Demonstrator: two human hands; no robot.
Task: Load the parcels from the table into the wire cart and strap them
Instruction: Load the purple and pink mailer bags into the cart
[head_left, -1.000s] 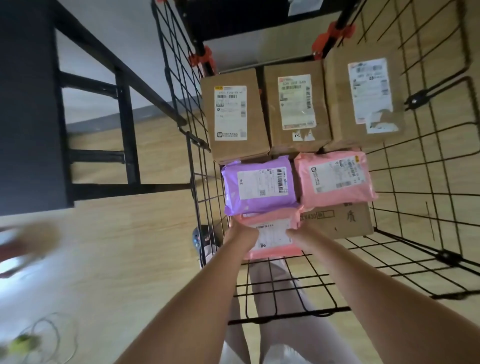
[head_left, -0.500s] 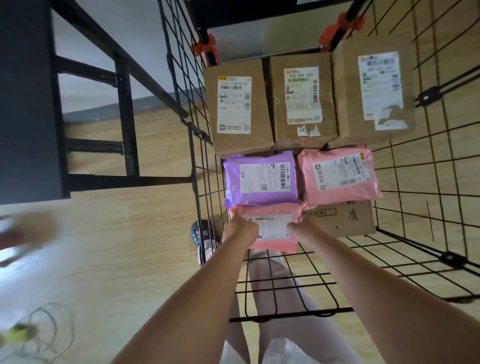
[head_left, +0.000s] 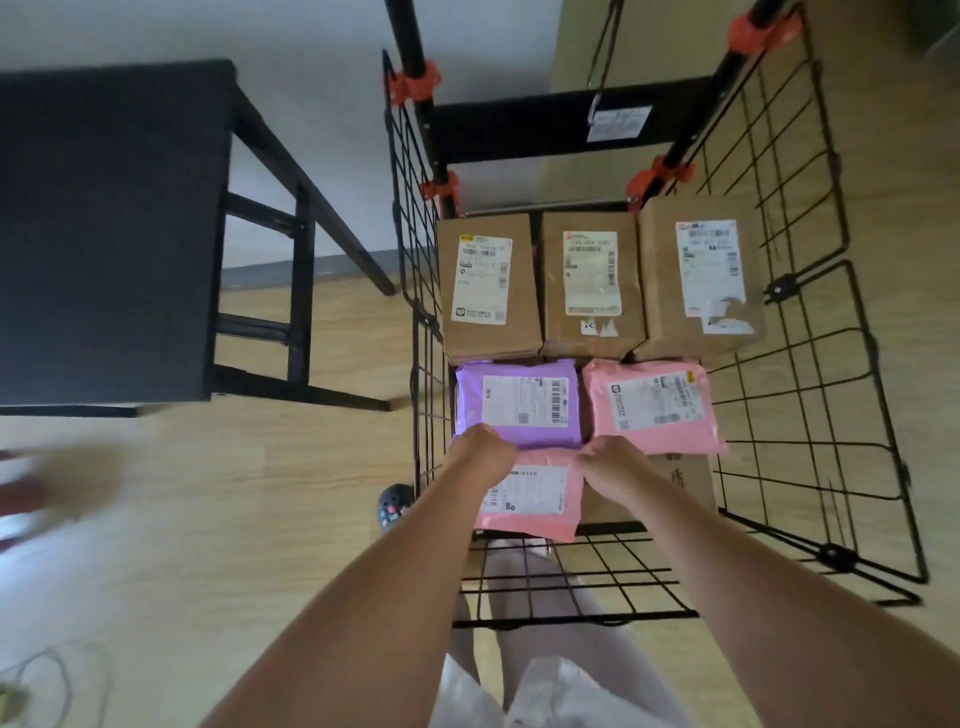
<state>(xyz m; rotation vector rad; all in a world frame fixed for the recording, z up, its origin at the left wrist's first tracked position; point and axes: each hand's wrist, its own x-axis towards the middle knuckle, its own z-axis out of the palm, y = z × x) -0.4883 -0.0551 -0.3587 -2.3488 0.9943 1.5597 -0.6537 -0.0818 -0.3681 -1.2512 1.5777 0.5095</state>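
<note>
A black wire cart (head_left: 810, 395) stands in front of me with parcels inside. Three brown cardboard boxes (head_left: 592, 280) line its far end. In front of them lie a purple mailer bag (head_left: 519, 405) and a pink mailer bag (head_left: 654, 405). A second pink mailer bag (head_left: 530, 499) lies nearest me, next to a brown box (head_left: 680, 483) under the other pink bag. My left hand (head_left: 483, 452) grips its far left corner and my right hand (head_left: 613, 462) grips its far right corner.
A black table (head_left: 104, 228) stands to the left of the cart on the wooden floor. A cart wheel (head_left: 392, 506) shows at the near left corner. Orange clamps (head_left: 415, 85) hold the cart's black posts. A cable (head_left: 47, 680) lies on the floor at bottom left.
The view has tilted up, showing more of the cart's back and the table. Both hands stay on the near pink bag, which has settled flat against the purple bag.
</note>
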